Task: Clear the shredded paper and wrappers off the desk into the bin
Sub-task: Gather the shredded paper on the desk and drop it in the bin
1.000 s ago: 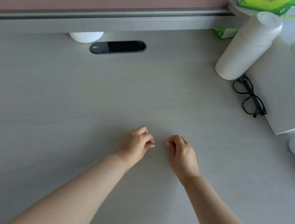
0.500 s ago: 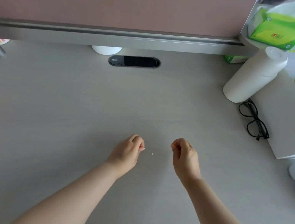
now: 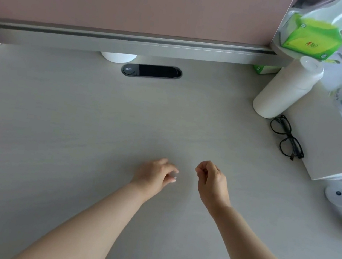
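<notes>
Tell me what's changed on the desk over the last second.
The hands drew apart, leaving a tiny white scrap on the desk; the left hand has now reached over it, fingers spread. The right hand stays curled. Bottle and glasses unmoved.

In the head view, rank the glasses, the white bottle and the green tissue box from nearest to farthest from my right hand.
From the right hand:
1. Glasses, up and right of it.
2. White bottle, behind the glasses.
3. Green tissue box, far right corner.
</notes>
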Tool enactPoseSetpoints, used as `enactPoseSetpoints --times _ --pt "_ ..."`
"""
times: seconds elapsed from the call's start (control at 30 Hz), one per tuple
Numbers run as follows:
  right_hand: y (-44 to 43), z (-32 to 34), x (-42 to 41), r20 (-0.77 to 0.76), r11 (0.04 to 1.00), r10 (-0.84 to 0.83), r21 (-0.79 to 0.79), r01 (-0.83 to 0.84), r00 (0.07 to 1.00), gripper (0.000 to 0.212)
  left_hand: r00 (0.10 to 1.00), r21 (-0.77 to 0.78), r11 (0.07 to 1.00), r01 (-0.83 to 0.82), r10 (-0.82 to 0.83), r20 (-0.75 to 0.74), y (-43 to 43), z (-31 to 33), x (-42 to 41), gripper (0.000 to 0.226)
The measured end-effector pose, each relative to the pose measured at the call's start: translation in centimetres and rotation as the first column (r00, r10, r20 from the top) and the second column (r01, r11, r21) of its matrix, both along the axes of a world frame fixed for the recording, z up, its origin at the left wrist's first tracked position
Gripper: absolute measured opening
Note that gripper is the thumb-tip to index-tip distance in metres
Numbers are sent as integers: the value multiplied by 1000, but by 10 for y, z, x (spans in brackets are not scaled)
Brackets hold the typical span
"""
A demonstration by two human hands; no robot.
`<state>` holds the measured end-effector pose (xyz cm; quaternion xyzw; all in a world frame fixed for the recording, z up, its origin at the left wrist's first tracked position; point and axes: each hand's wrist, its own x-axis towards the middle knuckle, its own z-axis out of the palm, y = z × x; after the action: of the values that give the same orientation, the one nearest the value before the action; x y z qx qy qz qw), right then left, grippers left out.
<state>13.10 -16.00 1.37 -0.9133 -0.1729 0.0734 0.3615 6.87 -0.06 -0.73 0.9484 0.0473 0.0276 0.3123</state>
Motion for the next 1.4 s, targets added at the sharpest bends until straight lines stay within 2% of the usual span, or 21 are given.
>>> enactPoseSetpoints --times 0.2,0.3,0.4,0.47,0.57,0.7,0.83,0.93,1.13,1.4 --pt "-7 -7 -6 -36 1000 -8 3 8 999 13 1000 32 999 21 -22 17 -4 -5 4 12" --pt "-8 -8 -6 -29 1000 -5 7 6 1000 12 997 118 992 47 -54 49 -8 -6 4 10" --pt "-6 -9 -7 -30 1000 7 10 -7 1000 12 995 239 966 99 -101 -3 -9 -5 5 8" --pt "-5 -9 -7 -21 999 17 27 -17 1000 11 994 177 979 100 -106 27 -4 -6 1 6" --pt "-2 -12 -8 -14 999 26 42 -26 1000 11 992 -5 1000 10 -9 122 6 -12 -13 10" --pt "1 -16 -11 -22 999 39 34 -38 999 9 990 -59 998 7 2 144 9 -15 -21 22" --pt "3 -16 -15 -19 998 54 40 -53 998 8 994 -57 998 14 -8 110 9 -12 -18 9" --pt "4 -16 -16 -20 997 61 38 -60 998 8 997 -39 998 52 -50 55 11 -13 -22 19" --pt "5 -20 -20 -16 997 62 47 -62 998 8 997 -99 994 -48 54 57 4 -18 -20 15" --pt "2 -22 -23 -18 997 58 45 -58 998 7 989 -31 991 -133 134 68 -6 -15 -21 14"
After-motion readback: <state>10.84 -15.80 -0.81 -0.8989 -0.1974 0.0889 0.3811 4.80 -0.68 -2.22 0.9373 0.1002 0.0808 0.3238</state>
